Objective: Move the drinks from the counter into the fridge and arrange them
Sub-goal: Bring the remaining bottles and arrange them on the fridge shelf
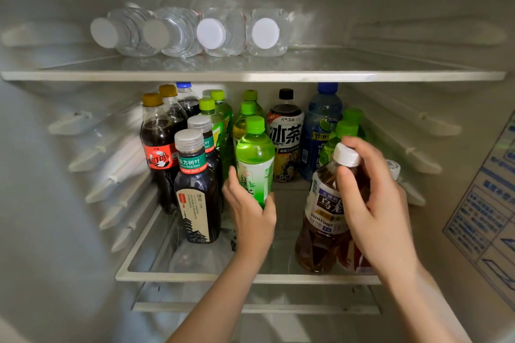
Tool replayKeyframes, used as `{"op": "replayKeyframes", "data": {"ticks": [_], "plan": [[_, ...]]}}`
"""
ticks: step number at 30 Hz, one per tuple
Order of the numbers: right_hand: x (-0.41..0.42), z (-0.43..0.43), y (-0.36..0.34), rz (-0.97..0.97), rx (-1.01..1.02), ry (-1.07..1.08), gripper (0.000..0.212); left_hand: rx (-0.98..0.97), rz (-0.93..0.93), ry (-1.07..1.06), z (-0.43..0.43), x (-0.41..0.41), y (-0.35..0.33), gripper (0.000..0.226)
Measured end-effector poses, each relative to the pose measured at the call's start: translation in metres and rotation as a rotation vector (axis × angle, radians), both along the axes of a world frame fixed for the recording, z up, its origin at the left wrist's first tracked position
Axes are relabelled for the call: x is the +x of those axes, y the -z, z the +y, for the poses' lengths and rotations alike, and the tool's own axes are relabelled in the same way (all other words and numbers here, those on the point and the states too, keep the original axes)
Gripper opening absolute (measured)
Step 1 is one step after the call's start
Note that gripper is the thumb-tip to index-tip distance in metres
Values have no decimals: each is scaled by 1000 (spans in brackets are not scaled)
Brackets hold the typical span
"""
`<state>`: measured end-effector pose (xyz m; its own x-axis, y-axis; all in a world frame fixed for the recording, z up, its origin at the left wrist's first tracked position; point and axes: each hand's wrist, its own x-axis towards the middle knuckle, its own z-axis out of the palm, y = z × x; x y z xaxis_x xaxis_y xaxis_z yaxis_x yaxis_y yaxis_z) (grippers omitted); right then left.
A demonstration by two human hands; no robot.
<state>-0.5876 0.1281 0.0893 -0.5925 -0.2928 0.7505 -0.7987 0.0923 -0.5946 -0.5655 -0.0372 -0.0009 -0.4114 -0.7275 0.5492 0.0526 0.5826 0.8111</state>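
The water bottles (211,33) on the upper shelf (250,76) are clear, ridged plastic with matt white caps. The shelf is smooth glass with a white plastic rim. The green tea bottle (255,159) is glossy see-through plastic. The brown tea bottle (320,220) is clear glossy plastic too; its white cap (347,154) is ribbed. The dark tea bottle (196,192) bears a matt, paper-like label. The fridge wall (55,175) is smooth white plastic.

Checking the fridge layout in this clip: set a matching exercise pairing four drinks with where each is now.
Things:
1. clear water bottles
2. front green tea bottle
3. brown tea bottle
4. red-label cola bottle
Places:
A. in the grip of the right hand
B. lying on the upper shelf
C. standing leftmost on the lower shelf
D. in the grip of the left hand
Pairs: 1-B, 2-D, 3-A, 4-C
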Motion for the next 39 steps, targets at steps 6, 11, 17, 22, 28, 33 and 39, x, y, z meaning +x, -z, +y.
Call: {"op": "replayKeyframes", "data": {"ticks": [6,11,17,22,28,33,39], "plan": [[0,0,-1,-6,-3,-10,35,-39,-70,-201,1,-15,-7,88],[0,0,-2,-29,-6,-13,35,-45,-70,-261,-4,-23,-7,88],[-1,2,-3,-37,-5,-34,33,-6,-57,-238,-13,-24,-3,92],[-2,0,-4,-23,19,-25,35,93,10,-50,-5,-13,-2,96],[0,-5,-8,-39,78,2,37,-129,76,66,11,34,-20,64],[-1,-19,-12,17,116,72,35,-402,337,-15,-11,73,-66,18],[-1,-37,-12,9,19,122,32,-412,303,-228,-70,83,-89,18]]}}
